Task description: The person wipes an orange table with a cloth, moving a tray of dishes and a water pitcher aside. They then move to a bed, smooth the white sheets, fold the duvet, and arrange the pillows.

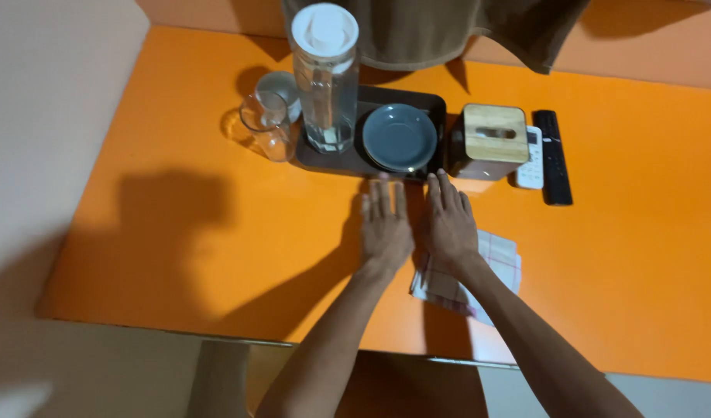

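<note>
While both hands lie flat with the fingers stretched out and nothing gripped, the left hand (385, 226) presses palm-down on the bare orange table (177, 232) and the right hand (451, 224) sits just beside it, its heel over the checked cloth (501, 259). That cloth lies crumpled toward the near edge, partly hidden under the right wrist.

Fingertips of both hands nearly reach the dark tray (417, 99), which stands toward the far edge. On it are a grey saucer (400, 136) and a tall clear jar with a white lid (325, 73). Looks to me like the hands are at rest or just reaching toward the tray front; taking anything from here would mean closing the fingers first.

Left of the tray there's an empty glass mug (266, 124) and a small white dish (282, 85) behind it. Right of the tray, touching or almost touching, a box with a wooden slotted top (492, 139), then a white remote (531, 159) and a black remote (553, 155) side by side. A brown towel (433, 27) hangs over the far edge. No labels I can make out.
</note>
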